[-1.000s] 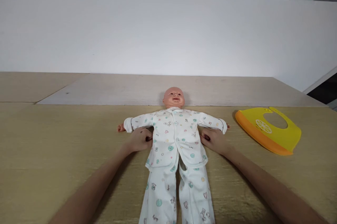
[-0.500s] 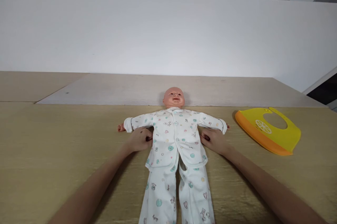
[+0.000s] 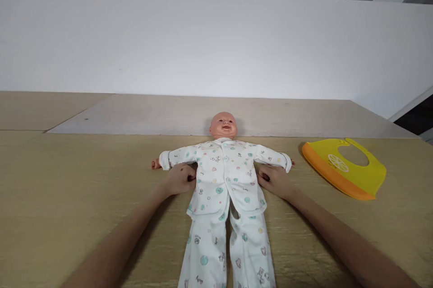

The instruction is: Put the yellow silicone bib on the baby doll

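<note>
A baby doll point(image 3: 223, 161) in a white printed jacket and matching trousers is laid flat on its back on a light wooden table point(image 3: 67, 188), arms spread, head towards the white wall point(image 3: 216, 39). The left hand point(image 3: 178, 179) is pressed against the doll's side under one armpit, and the right hand point(image 3: 275, 180) against the other side. The fingers of both are tucked in at the jacket's edges; whether fabric is actually pinched cannot be told. A yellow and orange silicone bib point(image 3: 345, 167) is seen lying well apart, off to the right.
</note>
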Action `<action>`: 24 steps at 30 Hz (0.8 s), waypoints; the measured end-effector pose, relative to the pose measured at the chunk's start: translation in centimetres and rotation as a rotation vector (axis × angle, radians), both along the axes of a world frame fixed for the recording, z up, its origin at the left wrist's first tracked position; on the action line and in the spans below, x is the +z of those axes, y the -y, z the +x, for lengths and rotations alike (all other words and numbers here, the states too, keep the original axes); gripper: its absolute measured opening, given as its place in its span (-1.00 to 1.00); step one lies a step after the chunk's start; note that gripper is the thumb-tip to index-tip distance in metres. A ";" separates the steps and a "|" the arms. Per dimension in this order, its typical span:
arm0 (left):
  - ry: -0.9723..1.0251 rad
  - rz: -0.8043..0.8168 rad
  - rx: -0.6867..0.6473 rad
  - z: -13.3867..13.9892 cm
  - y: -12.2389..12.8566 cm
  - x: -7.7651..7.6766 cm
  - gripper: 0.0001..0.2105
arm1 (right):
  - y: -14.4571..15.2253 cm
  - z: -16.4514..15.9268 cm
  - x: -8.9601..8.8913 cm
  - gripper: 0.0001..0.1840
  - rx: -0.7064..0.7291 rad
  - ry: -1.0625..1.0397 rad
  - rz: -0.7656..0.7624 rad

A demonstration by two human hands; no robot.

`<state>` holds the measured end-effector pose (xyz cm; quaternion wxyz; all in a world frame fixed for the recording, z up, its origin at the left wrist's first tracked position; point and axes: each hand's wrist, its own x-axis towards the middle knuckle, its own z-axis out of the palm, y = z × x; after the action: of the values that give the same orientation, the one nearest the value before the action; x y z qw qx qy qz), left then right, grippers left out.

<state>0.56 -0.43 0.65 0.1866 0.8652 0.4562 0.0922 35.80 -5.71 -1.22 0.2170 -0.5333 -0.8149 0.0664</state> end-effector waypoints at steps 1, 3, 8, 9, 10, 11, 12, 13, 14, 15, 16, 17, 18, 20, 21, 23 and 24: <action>-0.032 0.018 0.015 0.1 0.1 0.2 -0.80 | 0.0 0.0 0.1 -0.74 -0.003 -0.018 -0.025; -0.086 0.036 0.049 0.4 0.3 0.5 -0.80 | -0.1 0.1 0.6 -0.73 -0.001 -0.098 -0.115; -0.083 0.003 0.087 0.4 0.5 1.7 -0.69 | -0.4 0.9 3.2 -0.66 -0.037 -0.369 -0.298; -0.059 -0.035 0.087 0.3 0.5 2.0 -0.66 | -0.6 1.0 3.8 -0.65 -0.072 -0.398 -0.277; -0.024 -0.090 0.090 0.2 0.5 2.2 -0.63 | -0.8 1.2 4.5 -0.64 -0.108 -0.419 -0.248; 0.020 -0.160 0.097 0.1 0.5 2.5 -0.61 | -1.2 1.4 5.1 -0.64 -0.139 -0.433 -0.217; 0.069 -0.238 0.112 0.0 0.5 2.7 -0.60 | -1.6 1.6 5.7 -0.64 -0.161 -0.439 -0.192; 0.120 -0.316 0.134 -0.1 0.5 2.8 -0.60 | -2.1 1.7 6.1 -0.65 -0.174 -0.438 -0.174; 0.170 -0.389 0.160 -0.1 0.5 2.9 -0.61 | -2.6 1.8 6.5 -0.67 -0.182 -0.428 -0.164; 0.221 -0.459 0.183 -0.1 0.5 2.9 -0.62 | -3.2 1.8 6.7 -0.68 -0.187 -0.409 -0.162; 0.275 -0.528 0.196 -0.1 0.5 2.9 -0.65 | -3.9 1.8 6.8 -0.69 -0.189 -0.388 -0.168; 0.328 -0.598 0.198 -0.1 0.5 2.8 -0.69 | -4.6 1.7 6.9 -0.68 -0.189 -0.370 -0.182; 0.379 -0.662 0.192 0.0 0.5 2.8 -0.75 | -5.3 1.5 6.8 -0.66 -0.186 -0.355 -0.208; 0.469 -0.763 0.177 0.1 0.5 2.7 -0.83 | -6.7 1.0 6.6 -0.58 -0.165 -0.332 -0.299; 0.504 -0.797 0.178 0.2 0.6 2.7 -0.81 | -7.3 0.7 6.4 -0.54 -0.144 -0.322 -0.350; 0.577 -0.828 0.184 0.3 0.7 2.8 -0.75 | -8.5 0.3 6.0 -0.49 -0.078 -0.295 -0.432; 0.611 -0.822 0.185 0.4 0.8 3.0 -0.72 | -9.0 0.1 5.8 -0.48 -0.036 -0.279 -0.455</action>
<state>1.01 -1.22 3.62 0.6266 0.6101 0.4542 0.1701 35.92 3.32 4.56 0.2028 -0.5685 -0.7316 0.3171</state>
